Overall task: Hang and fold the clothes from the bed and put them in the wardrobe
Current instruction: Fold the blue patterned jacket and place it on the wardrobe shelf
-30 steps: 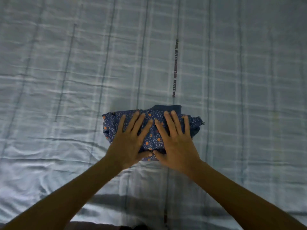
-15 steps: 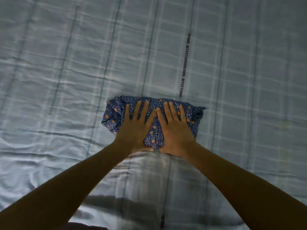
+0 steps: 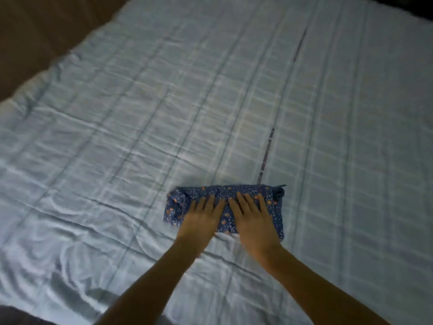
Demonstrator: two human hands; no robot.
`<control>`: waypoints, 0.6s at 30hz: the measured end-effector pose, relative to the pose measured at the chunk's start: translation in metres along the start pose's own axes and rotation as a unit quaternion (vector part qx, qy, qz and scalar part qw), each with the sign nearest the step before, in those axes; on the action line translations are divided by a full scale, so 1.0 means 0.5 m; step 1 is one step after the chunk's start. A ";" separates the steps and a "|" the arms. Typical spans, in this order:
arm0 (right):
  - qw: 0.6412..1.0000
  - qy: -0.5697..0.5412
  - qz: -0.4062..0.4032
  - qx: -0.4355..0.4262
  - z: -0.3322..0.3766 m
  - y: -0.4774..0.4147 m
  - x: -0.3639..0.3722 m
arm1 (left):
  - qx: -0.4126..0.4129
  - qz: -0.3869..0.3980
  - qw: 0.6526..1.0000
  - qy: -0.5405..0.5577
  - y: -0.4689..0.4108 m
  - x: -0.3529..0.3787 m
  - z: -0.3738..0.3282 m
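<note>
Across the bed (image 3: 351,207) lies a pale blue sheet (image 3: 117,137) checked with lighter bands and thin dark lines. It is creased all over, most heavily toward the near left corner. A narrow dark strip of print (image 3: 266,156) runs lengthwise down the sheet, right of the middle; the lettering is too blurred to read. Beyond the far left edge of the bed there is a plain brown surface (image 3: 35,31), and I cannot tell whether it is floor or wall. A dark band shows past the far right corner. A folded garment (image 3: 222,190), dark blue with small white and orange specks, sits on the sheet a little right of the middle and toward the near edge. It makes a compact oblong lying crosswise, and its far edge touches the lower end of the printed strip. A bit of darker cloth sticks out at its right end. The left hand (image 3: 199,221) lies flat on the left half of the garment, fingers straight and slightly spread. The right hand (image 3: 255,221) lies flat on the right half in the same way. Both palms press down, and the two bare forearms reach in from the near edge.
</note>
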State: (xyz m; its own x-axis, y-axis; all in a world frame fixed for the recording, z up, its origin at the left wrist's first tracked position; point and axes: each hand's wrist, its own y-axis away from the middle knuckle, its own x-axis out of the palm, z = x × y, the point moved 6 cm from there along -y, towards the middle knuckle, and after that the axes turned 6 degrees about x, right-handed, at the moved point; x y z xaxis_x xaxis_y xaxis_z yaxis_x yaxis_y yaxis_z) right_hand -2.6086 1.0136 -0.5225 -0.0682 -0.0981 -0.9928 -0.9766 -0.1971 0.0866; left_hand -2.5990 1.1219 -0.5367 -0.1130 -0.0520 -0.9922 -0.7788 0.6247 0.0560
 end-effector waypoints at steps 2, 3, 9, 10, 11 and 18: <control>0.999 -0.006 -0.035 -0.034 -0.011 -0.016 -0.081 | -0.019 -0.036 0.999 0.003 -0.001 -0.076 -0.002; 0.998 -0.010 -0.052 -0.047 -0.010 -0.024 -0.125 | -0.026 -0.057 0.998 0.001 0.003 -0.125 0.002; 0.975 -0.045 -0.163 -0.147 0.113 -0.100 -0.467 | -0.126 -0.146 0.977 -0.096 0.107 -0.491 0.121; 0.968 -0.048 -0.178 -0.168 0.150 -0.107 -0.528 | -0.146 -0.157 0.971 -0.104 0.142 -0.553 0.142; 0.961 -0.049 -0.193 -0.190 0.188 -0.111 -0.588 | -0.167 -0.168 0.964 -0.120 0.181 -0.614 0.161; 0.906 -0.094 -0.262 -0.318 0.475 -0.043 -0.895 | -0.323 -0.173 0.903 -0.224 0.503 -0.907 0.229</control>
State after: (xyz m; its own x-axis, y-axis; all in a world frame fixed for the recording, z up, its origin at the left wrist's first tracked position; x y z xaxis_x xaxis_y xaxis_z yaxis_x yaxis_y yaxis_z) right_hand -2.6053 1.2934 -0.0999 0.2785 0.3279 -0.9027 -0.5735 -0.6971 -0.4302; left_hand -2.6730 1.3918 -0.0853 0.3548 0.2533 -0.9000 -0.9333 0.0388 -0.3570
